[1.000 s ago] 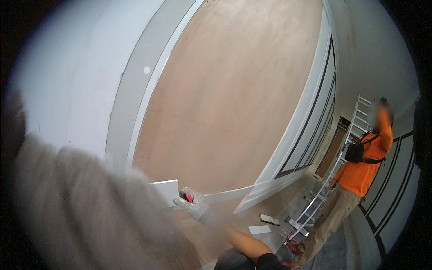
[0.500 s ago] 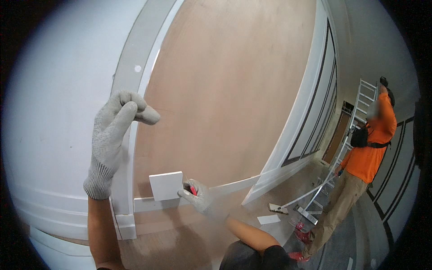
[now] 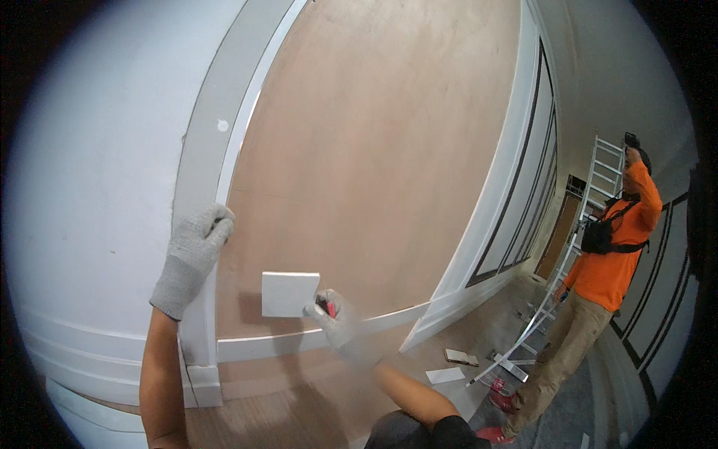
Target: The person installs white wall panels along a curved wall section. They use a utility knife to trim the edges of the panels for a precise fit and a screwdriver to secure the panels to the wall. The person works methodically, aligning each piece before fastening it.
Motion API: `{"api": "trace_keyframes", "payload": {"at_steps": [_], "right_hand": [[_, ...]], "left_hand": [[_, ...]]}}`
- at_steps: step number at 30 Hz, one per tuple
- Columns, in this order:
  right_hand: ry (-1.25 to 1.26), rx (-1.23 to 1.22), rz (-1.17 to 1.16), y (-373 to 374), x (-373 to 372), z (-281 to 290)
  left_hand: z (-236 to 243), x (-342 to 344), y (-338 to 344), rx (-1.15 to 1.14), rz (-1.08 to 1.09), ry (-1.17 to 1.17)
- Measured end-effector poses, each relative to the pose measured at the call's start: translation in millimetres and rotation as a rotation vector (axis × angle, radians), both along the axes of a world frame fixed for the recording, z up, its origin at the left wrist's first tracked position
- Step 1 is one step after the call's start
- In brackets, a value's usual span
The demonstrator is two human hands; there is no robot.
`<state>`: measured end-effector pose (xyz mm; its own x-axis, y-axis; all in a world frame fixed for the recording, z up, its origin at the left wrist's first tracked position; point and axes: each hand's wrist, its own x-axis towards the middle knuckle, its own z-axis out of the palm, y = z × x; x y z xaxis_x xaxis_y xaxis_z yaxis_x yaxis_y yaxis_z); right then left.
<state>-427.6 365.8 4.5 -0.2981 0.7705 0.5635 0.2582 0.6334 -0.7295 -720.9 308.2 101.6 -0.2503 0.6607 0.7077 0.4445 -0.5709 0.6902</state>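
My left hand, in a light grey knit glove, is raised against the white trim at the wall panel's left edge. Its fingers are curled closed; whether anything is in them is hidden. My right hand, gloved alike and slightly blurred, grips the lower right corner of a white, nearly square board piece. A small red object also shows in its grasp, too little of it visible to tell the kind. Behind the board stands a large light-brown wood panel.
A person in an orange top stands at right by an aluminium ladder, one arm raised. White offcuts and a small block lie on the floor. White baseboard runs along the panel's foot.
My left hand has dropped from above to lower on the trim. The white board piece in my right hand has risen slightly and shifted right, and sits more level.
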Motion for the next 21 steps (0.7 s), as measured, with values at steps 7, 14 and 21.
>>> {"api": "trace_keyframes", "payload": {"at_steps": [7, 14, 21], "right_hand": [[0.026, 0.141, 0.026, 14, -19, 11], [0.246, 0.131, 0.078, 30, -45, -1], [0.267, 0.13, 0.112, 36, -36, -1]], "left_hand": [[-85, 29, 2, 0.056, -0.041, -0.043], [-102, 45, 8, -0.023, -0.084, 0.033], [-101, 50, 8, 0.046, 0.017, 0.131]]}}
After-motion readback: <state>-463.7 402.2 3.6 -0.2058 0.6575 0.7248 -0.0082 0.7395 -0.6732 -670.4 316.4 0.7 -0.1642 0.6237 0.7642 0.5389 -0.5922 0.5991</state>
